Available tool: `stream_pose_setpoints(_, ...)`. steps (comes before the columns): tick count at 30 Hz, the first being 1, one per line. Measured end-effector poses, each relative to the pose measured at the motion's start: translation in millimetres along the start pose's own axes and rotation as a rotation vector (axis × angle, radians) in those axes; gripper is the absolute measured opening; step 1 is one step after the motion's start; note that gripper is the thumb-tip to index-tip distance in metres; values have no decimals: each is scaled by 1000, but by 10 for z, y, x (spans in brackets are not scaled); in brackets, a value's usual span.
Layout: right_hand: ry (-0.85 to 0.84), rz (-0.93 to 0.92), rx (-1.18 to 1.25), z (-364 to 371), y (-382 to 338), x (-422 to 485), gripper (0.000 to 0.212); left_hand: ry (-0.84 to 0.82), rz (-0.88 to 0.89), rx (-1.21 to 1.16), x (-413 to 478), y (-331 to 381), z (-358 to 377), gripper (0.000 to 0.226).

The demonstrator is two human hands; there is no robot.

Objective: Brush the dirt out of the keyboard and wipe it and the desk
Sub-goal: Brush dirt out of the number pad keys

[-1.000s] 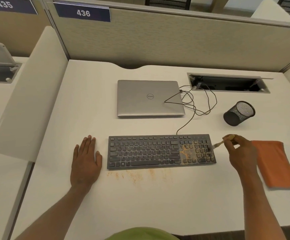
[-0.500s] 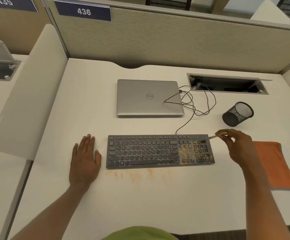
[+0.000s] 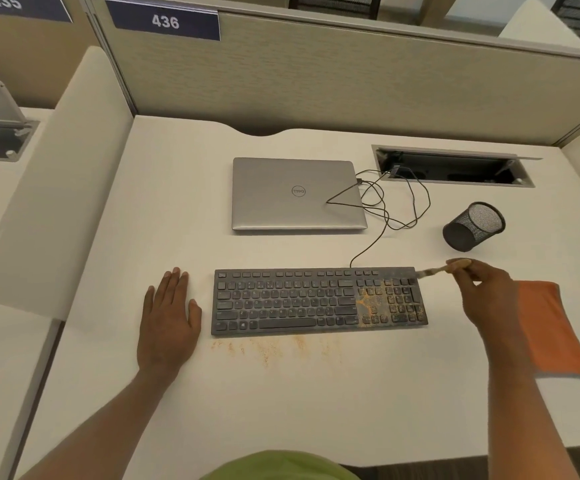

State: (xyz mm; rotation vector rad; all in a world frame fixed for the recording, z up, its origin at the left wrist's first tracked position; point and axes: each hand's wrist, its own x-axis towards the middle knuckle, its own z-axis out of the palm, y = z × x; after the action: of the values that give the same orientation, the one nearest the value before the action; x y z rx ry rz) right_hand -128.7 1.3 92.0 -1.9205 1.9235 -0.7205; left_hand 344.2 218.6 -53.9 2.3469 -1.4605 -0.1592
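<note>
A dark keyboard (image 3: pixel 288 301) lies on the white desk (image 3: pixel 281 403), with orange-brown dirt (image 3: pixel 368 303) over its right part near the number pad. More of that dirt (image 3: pixel 271 348) is strewn on the desk just in front of the keyboard. My right hand (image 3: pixel 486 292) pinches a small brush (image 3: pixel 434 271), whose bristles touch the keyboard's top right corner. My left hand (image 3: pixel 167 317) lies flat on the desk, fingers straight, just left of the keyboard. An orange cloth (image 3: pixel 551 327) lies to the right, partly behind my right forearm.
A closed silver laptop (image 3: pixel 295 194) sits behind the keyboard, with a tangle of black cable (image 3: pixel 396 202) running to an open cable tray (image 3: pixel 455 166). A black mesh pen cup (image 3: pixel 472 226) lies tipped at the right. Beige partition panels bound the desk at the back and left.
My right hand has carried the brush from the keyboard's right edge up to its top right corner. The left hand has stayed flat on the desk.
</note>
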Motion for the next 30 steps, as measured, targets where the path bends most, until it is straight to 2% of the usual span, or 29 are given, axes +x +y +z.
stream_pose_setpoints(8,30,180,97,25,135,-96,14,9,2,-6,-2,3,3,65)
stream_pose_setpoints(24,52,185,199,26,115,-225,16,8,0,-4,2,-13,27,66)
stream_pose_setpoints(27,14,191,151,11,116,-234,14,8,1,-2,0,-21,31,65)
stream_pose_setpoints(30,53,191,151,15,136,-223,14,5,-3,0,-1,-18,28,65)
